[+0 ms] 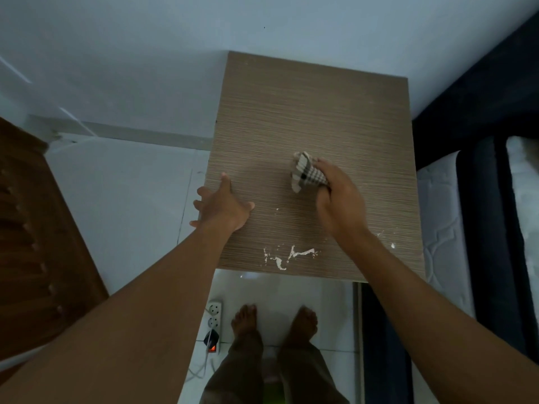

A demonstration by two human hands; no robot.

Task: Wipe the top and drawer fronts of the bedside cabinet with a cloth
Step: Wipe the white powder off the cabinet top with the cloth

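The bedside cabinet's wood-grain top [315,112] fills the middle of the view, seen from straight above. My right hand [338,202] presses a bunched checked grey-and-white cloth [306,172] onto the top, a little right of centre. My left hand [224,207] lies flat on the top's left edge, with its fingers spread over the side. White paint-like smears [287,255] mark the top near its front edge. The drawer fronts are hidden below the top.
A bed with a dark frame [466,118] and white mattress [443,228] stands against the cabinet's right side. A brown wooden door [32,228] is at the left. On the white tiled floor lie a power strip with cables [214,319] and my bare feet [274,325].
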